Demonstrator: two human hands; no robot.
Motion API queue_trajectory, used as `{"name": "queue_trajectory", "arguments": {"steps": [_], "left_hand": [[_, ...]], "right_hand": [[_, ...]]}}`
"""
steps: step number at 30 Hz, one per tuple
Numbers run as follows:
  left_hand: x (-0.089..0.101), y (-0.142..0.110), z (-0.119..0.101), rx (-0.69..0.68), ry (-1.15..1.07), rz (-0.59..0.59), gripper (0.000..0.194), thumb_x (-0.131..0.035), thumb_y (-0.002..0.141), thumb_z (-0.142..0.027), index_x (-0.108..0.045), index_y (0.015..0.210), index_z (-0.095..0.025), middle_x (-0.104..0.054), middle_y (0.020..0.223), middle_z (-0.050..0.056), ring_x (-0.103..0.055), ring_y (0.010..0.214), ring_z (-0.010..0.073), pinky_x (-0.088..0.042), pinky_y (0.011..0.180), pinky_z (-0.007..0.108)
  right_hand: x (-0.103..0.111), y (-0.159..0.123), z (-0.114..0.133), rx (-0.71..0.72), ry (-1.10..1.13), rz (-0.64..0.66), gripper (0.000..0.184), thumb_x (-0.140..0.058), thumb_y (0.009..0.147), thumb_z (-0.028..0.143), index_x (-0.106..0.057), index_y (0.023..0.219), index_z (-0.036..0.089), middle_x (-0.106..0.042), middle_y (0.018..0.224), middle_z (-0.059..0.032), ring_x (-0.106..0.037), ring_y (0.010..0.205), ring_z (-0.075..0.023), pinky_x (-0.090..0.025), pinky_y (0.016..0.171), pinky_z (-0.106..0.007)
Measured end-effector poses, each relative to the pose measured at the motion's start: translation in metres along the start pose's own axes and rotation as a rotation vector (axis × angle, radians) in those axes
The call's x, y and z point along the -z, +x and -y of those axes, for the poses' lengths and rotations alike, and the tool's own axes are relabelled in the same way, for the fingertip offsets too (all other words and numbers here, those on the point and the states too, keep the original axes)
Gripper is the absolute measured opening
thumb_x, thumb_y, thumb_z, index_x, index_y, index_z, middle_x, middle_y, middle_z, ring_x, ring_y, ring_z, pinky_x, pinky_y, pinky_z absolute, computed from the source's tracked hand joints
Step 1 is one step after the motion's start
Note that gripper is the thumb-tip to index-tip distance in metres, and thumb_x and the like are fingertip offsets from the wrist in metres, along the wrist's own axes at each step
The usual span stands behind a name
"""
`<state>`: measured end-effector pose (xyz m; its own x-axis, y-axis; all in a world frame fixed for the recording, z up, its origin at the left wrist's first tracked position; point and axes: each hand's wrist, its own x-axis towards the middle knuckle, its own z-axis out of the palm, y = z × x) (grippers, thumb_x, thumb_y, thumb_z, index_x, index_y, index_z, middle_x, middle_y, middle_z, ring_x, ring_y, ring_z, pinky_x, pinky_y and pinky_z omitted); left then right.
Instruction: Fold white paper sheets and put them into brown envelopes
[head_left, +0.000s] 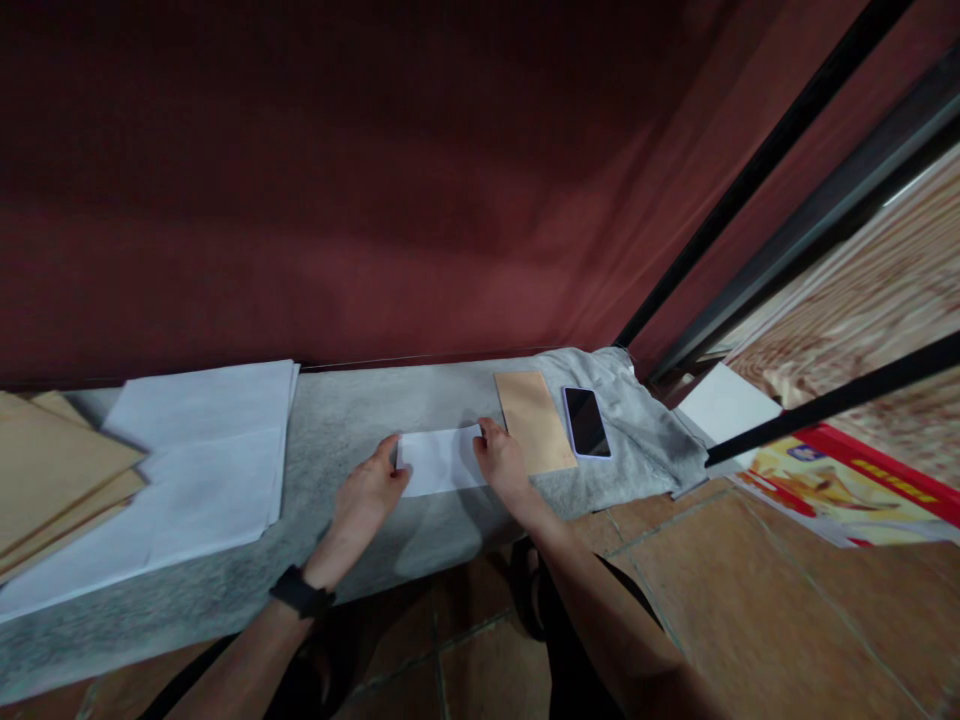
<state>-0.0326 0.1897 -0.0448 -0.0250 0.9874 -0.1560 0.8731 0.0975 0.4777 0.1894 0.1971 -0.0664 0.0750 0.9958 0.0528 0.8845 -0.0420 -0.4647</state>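
A small white sheet of paper (441, 462), seemingly folded, is held level over the grey cloth-covered bench (360, 400). My left hand (373, 483) pinches its left edge between thumb and fingers. At the opposite edge, my right hand (501, 460) has its fingers closed on the same paper. Just right of that hand, a tan envelope (536, 420) lies flat on the cloth. Beside the envelope rests a phone (587, 422) with a dark screen and a pale purple edge.
Large white sheets (217, 450) lie stacked at the left, partly under several brown envelopes (60, 470). A dark red wall (337, 220) rises behind the bench. Black metal bars (750, 190) stand at the right, near a red and yellow box (847, 485) by the tiled floor (750, 600).
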Motion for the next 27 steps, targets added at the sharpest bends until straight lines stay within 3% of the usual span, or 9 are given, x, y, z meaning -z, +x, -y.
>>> {"name": "queue_trajectory", "arguments": {"steps": [3, 7, 10, 14, 18, 27], "left_hand": [[0.001, -0.005, -0.003, -0.022, 0.129, -0.017, 0.051, -0.050, 0.089, -0.030, -0.057, 0.138, -0.020, -0.076, 0.097, 0.012, -0.072, 0.086, 0.0315, -0.053, 0.074, 0.042], [-0.016, -0.012, -0.007, -0.346, 0.190, -0.220, 0.049, -0.040, 0.095, -0.031, -0.057, 0.137, -0.013, -0.067, 0.129, 0.020, -0.064, 0.119, 0.0332, -0.050, 0.100, 0.048], [-0.039, -0.015, -0.006, -0.520, 0.218, -0.276, 0.058, -0.033, 0.100, -0.037, -0.048, 0.146, -0.006, -0.051, 0.152, 0.021, -0.044, 0.144, 0.0328, -0.039, 0.116, 0.051], [-0.061, -0.016, -0.001, -0.519, 0.313, -0.209, 0.061, -0.026, 0.099, -0.030, -0.040, 0.151, -0.002, -0.041, 0.160, 0.021, -0.032, 0.152, 0.0294, -0.031, 0.122, 0.050], [-0.063, -0.015, 0.004, -0.497, 0.360, -0.211, 0.062, -0.024, 0.097, -0.024, -0.038, 0.153, -0.002, -0.038, 0.161, 0.020, -0.028, 0.154, 0.0278, -0.028, 0.124, 0.049], [-0.055, -0.010, 0.008, -0.407, 0.334, -0.265, 0.077, -0.031, 0.099, -0.054, -0.036, 0.153, 0.002, -0.037, 0.160, 0.025, -0.031, 0.152, 0.0329, -0.027, 0.124, 0.050]], "right_hand": [[0.004, -0.002, 0.002, 0.021, -0.019, -0.069, 0.038, -0.051, 0.096, 0.015, -0.060, 0.133, 0.017, -0.072, 0.114, -0.0114, -0.068, 0.105, -0.0243, -0.052, 0.092, -0.033], [0.004, -0.008, 0.010, 0.149, 0.058, -0.173, 0.041, -0.052, 0.097, 0.019, -0.059, 0.137, 0.015, -0.067, 0.124, -0.0129, -0.062, 0.118, -0.0245, -0.049, 0.105, -0.038], [-0.007, -0.018, 0.022, 0.308, 0.176, -0.129, 0.041, -0.043, 0.104, 0.028, -0.058, 0.140, 0.016, -0.064, 0.136, -0.0124, -0.058, 0.128, -0.0213, -0.047, 0.111, -0.036], [-0.027, -0.035, 0.031, 0.413, 0.101, -0.053, 0.045, -0.039, 0.107, 0.034, -0.056, 0.144, 0.014, -0.057, 0.148, -0.0138, -0.049, 0.140, -0.0236, -0.040, 0.119, -0.044], [-0.034, -0.044, 0.026, 0.433, -0.037, -0.058, 0.052, -0.039, 0.108, 0.041, -0.047, 0.152, 0.015, -0.047, 0.156, -0.0140, -0.040, 0.148, -0.0271, -0.034, 0.121, -0.050], [-0.035, -0.042, 0.009, 0.320, -0.208, -0.174, 0.068, -0.039, 0.106, 0.052, -0.040, 0.154, 0.004, -0.039, 0.159, -0.0207, -0.037, 0.149, -0.0320, -0.031, 0.122, -0.048]]}}
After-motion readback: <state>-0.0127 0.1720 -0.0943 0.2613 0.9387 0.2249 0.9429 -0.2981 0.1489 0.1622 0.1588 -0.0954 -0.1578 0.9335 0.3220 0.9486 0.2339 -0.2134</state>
